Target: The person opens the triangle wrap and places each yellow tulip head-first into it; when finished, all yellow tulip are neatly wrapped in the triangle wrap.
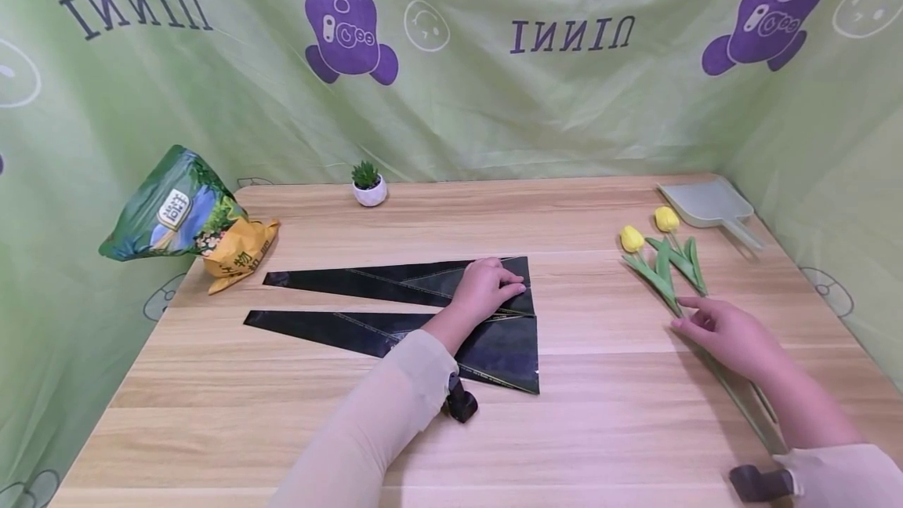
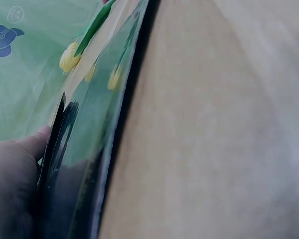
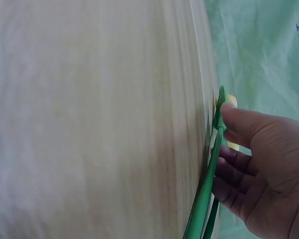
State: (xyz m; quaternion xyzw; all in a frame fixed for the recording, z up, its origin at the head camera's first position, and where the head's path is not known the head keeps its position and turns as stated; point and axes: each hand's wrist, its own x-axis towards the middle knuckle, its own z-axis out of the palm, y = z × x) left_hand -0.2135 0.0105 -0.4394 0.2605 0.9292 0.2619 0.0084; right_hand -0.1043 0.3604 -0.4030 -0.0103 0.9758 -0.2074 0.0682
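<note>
Two long black tapered flower sleeves lie on the table in the head view, wide ends to the right. My left hand is over the wide end of the far sleeve, pinching its edge. The near sleeve lies partly under my left forearm. Glossy black film stands up beside the left thumb in the left wrist view. To the right, two yellow artificial tulips with green leaves lie side by side. My right hand pinches the stem of the nearer tulip below its leaves. The other tulip lies just beyond it.
A pale dustpan lies at the table's back right corner. At the back edge stands a small succulent in a white pot. A green and orange printed bag leans at the left. Green cloth hangs around the table.
</note>
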